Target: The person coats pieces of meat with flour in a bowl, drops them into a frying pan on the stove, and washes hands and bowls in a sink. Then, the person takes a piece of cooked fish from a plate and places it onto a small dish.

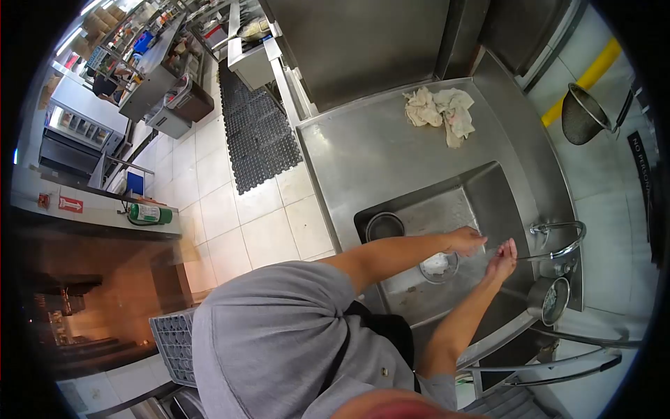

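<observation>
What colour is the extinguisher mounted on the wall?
The extinguisher is green with a white label, seen in the head view.

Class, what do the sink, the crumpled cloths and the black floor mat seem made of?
Sink: probably stainless steel, satin finish; grey with soft reflections.
Crumpled cloths: woven fabric, perhaps cotton; matte, softly folded.
Black floor mat: likely rubber, dull finish; dark, perforated surface.

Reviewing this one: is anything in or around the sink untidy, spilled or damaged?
Crumpled cloths lie bunched on the steel counter beside the sink, which looks untidy. White material sits inside the sink; it may be residue, but I cannot identify it. No damage stands out.
</observation>
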Demonstrator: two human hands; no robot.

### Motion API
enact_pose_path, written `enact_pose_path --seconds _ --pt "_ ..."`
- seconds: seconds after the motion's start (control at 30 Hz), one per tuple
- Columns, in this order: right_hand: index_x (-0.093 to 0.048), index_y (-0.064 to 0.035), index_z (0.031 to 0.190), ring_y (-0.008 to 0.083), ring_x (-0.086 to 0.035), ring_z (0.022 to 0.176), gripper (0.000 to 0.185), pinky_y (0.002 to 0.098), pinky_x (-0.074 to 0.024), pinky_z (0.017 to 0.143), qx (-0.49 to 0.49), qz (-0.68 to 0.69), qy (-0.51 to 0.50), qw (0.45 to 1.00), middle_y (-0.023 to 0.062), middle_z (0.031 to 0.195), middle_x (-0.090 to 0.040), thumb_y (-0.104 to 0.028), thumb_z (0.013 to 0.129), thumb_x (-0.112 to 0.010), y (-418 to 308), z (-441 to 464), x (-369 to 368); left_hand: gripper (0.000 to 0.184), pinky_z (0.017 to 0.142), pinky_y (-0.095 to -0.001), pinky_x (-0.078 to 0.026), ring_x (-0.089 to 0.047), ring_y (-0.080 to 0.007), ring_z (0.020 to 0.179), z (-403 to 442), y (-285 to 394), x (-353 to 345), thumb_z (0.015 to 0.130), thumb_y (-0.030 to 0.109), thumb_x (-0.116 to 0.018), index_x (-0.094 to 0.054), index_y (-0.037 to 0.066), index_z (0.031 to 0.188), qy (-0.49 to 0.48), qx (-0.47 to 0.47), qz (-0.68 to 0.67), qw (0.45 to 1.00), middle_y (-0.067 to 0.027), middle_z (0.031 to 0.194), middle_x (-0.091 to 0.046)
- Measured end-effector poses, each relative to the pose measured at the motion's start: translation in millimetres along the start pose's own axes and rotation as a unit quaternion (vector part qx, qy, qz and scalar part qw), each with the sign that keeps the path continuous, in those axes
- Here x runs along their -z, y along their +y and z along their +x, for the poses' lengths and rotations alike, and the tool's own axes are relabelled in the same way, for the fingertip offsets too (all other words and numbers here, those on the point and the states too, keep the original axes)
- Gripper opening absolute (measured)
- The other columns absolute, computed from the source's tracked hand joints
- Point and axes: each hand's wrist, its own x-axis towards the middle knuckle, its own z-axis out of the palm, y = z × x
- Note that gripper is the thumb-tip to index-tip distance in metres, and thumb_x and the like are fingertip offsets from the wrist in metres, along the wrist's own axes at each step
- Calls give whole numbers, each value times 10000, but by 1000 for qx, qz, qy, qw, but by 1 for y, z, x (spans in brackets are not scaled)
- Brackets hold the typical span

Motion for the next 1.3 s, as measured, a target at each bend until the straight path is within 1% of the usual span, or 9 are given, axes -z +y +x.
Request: enact_pose_path --seconds 0.2,0.27,0.53,0.77,0.9,1.07,1.13,1.17,1.3 --pt "-609 -37 960 127 -505 557 266 238 -422 470 -67 102 -270 955 42 782 -597 -275 968 -490 6 42 46 627 836 -436 -490 -607 -304 923 39 -24 -54 885 509 -567 -439 14 1248 -68 147 -371 915 -194 989 -607" --pt "-600 -14 1007 188 -604 712 287 286 -504 602 -26 48 -2 999 94 883 -629 -270 970 -474 -4 -6 -19 560 836 -425 -492 -606 -291 925 52 -23 -66 888 464 -576 -466 20 1210 -76 130 -388 909 -180 982 -611" --pt "-519 -33 1282 192 -587 1015 352 280 -480 840 21 29 -57 998 101 1131 -605 -49 931 -491 22 -42 -18 293 833 -383 -499 -605 -239 936 146 -27 -55 898 288 -611 -573 45 1058 -45 53 -275 959 -128 955 -626" --pt "-524 48 1067 275 -613 812 198 389 -530 736 -11 60 91 994 167 944 -608 -80 958 -418 37 23 10 195 745 -353 -522 -633 -216 806 104 6 -89 897 272 -627 -624 79 869 -60 108 -283 951 -82 833 -645" --pt "-528 33 1049 252 -622 799 187 383 -532 708 60 50 -7 997 155 929 -612 -74 966 -399 39 -23 -8 205 715 -348 -538 -644 -216 786 128 1 -58 916 279 -599 -620 78 881 -61 244 -89 964 -72 813 -649" --pt "-544 1 1003 283 -655 757 134 408 -522 673 101 -144 56 983 155 900 -652 -57 924 -453 41 21 21 293 714 -350 -541 -648 -184 784 76 1 -70 950 349 -522 -645 87 998 -68 52 -151 985 -110 1007 -643" --pt "-563 -9 956 357 -661 775 120 456 -510 673 312 -588 -6 746 193 884 -668 -88 877 -518 57 30 38 254 713 -322 -541 -619 -169 752 58 -9 -36 961 237 -457 -649 71 960 -3 71 104 992 -70 964 -626" --pt "-603 -18 984 403 -638 877 184 472 -509 741 205 -715 -80 664 228 862 -658 -135 851 -554 75 34 59 254 710 -315 -541 -608 -167 734 57 -26 -7 956 193 -438 -645 48 935 9 7 308 951 -69 937 -619" --pt "-606 -49 1122 334 -642 987 310 435 -502 880 -87 -745 35 660 209 1034 -651 -187 846 -582 137 -33 107 186 587 -293 -484 -594 -159 659 -32 -9 61 902 126 -474 -615 6 886 174 -44 180 967 -82 770 -612"
